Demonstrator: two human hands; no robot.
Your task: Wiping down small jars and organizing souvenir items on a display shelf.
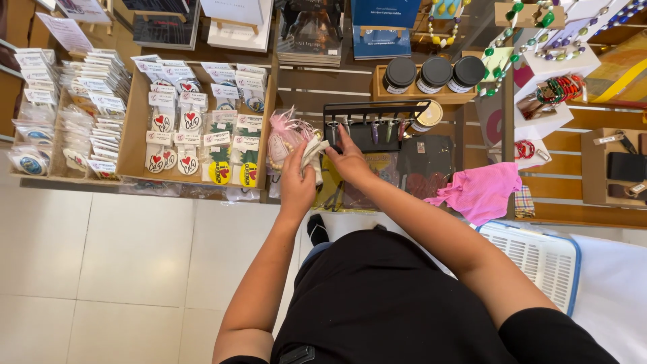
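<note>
Gripping a clear packet with pink feathers (286, 135) at the frame's centre, the left hand (296, 180) holds it upright, long axis running up the frame. The right hand (349, 156) pinches something small beside the black hook rack (374, 111); what it grips is hidden by its fingers.

A clear packet with a pink tassel (288, 138) is lying tilted in the left hand (296, 176), just beside a black hook rack (375, 116) holding small trinkets.
</note>
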